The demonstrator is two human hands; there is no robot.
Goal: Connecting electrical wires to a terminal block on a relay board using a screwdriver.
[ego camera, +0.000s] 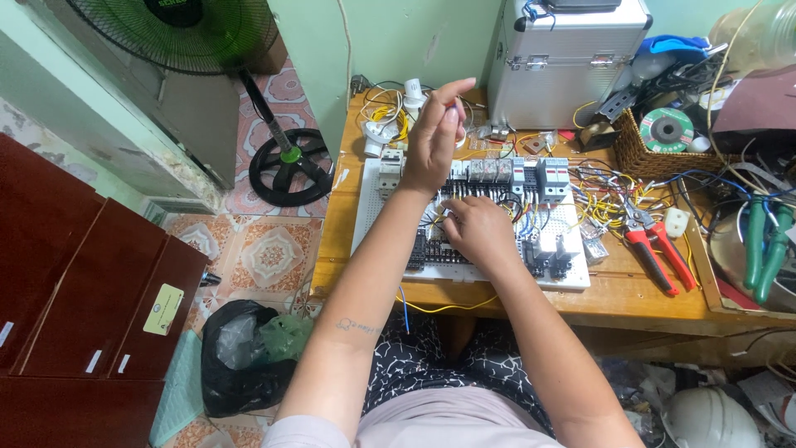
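Observation:
A white perforated panel board (572, 276) lies on the wooden table (647, 299), carrying rows of breakers, relays and terminal blocks joined by yellow, black and blue wires. My left hand (437, 139) is raised above the board's left half, fingers bent, pinching what looks like a thin wire near the fingertips. My right hand (475, 229) rests on the board's middle, its fingers curled down among the black terminal blocks and wires; whether it grips anything is hidden.
Red-handled pliers (657, 247) lie right of the board, green-handled pliers (764, 245) further right. A wicker basket (632, 154) holds a grinding disc. An aluminium case (564, 62) stands behind. A fan (286, 162), black bag (240, 353) and dark red cabinets (91, 290) occupy the floor at left.

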